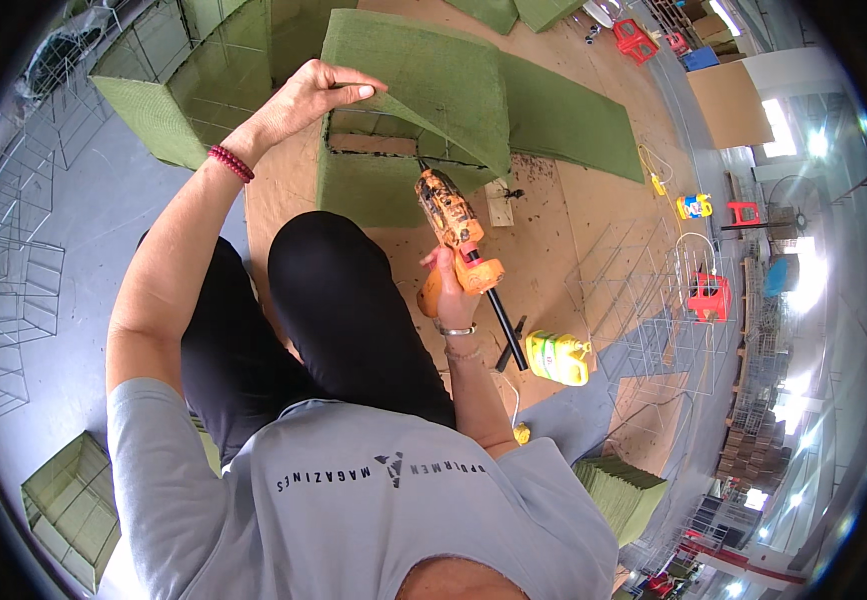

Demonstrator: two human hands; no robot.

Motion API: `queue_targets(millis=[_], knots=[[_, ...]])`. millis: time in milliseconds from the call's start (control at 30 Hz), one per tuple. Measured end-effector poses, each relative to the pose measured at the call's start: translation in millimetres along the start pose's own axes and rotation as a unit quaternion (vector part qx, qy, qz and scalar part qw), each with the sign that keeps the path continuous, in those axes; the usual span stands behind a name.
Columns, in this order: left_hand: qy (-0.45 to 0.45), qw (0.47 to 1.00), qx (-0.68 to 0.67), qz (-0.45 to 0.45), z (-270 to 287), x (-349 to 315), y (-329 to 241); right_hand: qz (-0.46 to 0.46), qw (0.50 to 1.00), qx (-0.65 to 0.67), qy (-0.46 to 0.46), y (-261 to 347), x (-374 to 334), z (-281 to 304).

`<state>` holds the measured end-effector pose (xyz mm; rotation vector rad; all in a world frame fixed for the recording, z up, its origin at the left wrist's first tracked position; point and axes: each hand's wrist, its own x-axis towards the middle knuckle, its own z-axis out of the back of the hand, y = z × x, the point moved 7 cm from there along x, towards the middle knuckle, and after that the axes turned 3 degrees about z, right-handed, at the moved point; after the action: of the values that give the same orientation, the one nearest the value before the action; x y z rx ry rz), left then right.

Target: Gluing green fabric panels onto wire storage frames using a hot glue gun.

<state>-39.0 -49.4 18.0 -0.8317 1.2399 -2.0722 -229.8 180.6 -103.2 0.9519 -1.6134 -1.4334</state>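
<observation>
My left hand (306, 100) pinches the corner of a green woven fabric flap (422, 122), lifting it from the edge of a green fabric-covered box (409, 62). Beneath the raised flap a gap shows, with thin wire and dark glue-like marks along the edges. In my right hand (451, 302) is an orange glue gun (448, 212), heavily smeared with black. Its dark nozzle points at the box edge under the flap, though whether it touches cannot be made out. A black glue stick (507, 328) juts from the back of the gun.
Brown board (544, 240) lies under the box. More green fabric boxes (179, 100) stand at left, and a stack of green pieces (622, 495) sits lower right. Yellow bottle (560, 358), wire frames (644, 300) and red stools (709, 298) are on the right. Wire frames (14, 300) line the left.
</observation>
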Motion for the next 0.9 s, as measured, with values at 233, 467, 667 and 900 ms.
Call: queue_targets(millis=[233, 467, 667, 900], knots=[[0.000, 1.000, 0.017, -0.001, 0.5, 0.5, 0.8, 0.009, 1.000, -0.026, 0.012, 4.6, 0.3, -4.0], [-0.007, 1.000, 0.026, -0.008, 2.4, -0.5, -0.1, 0.015, 0.999, -0.032, 0.017, 10.4, -0.2, -13.1], [-0.004, 1.000, 0.019, 0.002, 2.1, -1.1, 3.4, 0.009, 0.999, -0.038, 0.017, 8.4, 0.0, -13.9], [0.005, 1.000, 0.015, 0.016, 0.6, 0.4, 2.6, 0.005, 0.998, -0.062, 0.027, 7.0, 1.3, -11.2]])
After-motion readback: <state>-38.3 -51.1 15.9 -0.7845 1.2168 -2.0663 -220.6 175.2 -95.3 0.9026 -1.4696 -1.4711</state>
